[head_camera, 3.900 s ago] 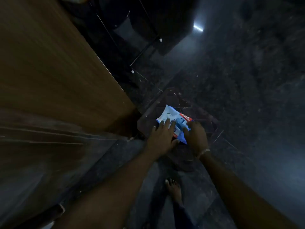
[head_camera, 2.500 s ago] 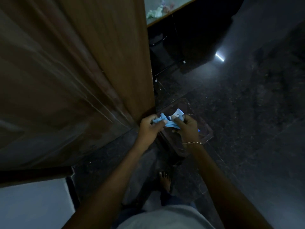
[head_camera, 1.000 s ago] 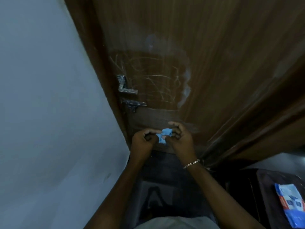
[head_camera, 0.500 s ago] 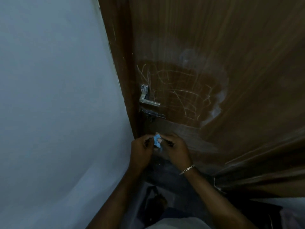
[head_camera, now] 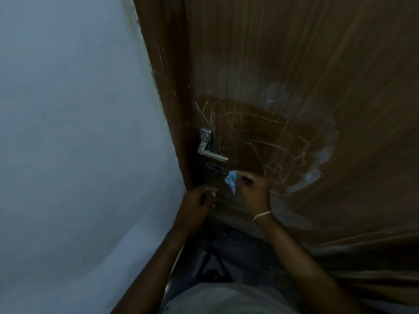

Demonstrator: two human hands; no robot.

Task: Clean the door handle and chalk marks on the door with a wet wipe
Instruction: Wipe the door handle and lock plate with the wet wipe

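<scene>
The wooden door (head_camera: 317,64) fills the right of the view, with a pale wall (head_camera: 79,132) to its left. The metal door handle (head_camera: 212,154) sits close to the door's left edge. Its lever lies nearly level, its long axis running from the backplate down and to the right, with the free end pointing away from the frame towards the middle of the door. White chalk marks (head_camera: 260,141) loop across the wood just right of the handle, inside a darker patch ringed by a pale smear.

The two hands are apart, below the handle. The right hand (head_camera: 256,191), a chain bracelet (head_camera: 261,215) at its wrist, pinches a crumpled blue wet wipe (head_camera: 231,180) at its fingertips. The wipe is just below the lever's free end, its loose tail hanging downward. In this dim light it may be touching the dark latch fitting (head_camera: 213,169) beneath the handle. The left hand (head_camera: 199,200) has its fingers curled; I cannot tell whether they hold anything.
</scene>
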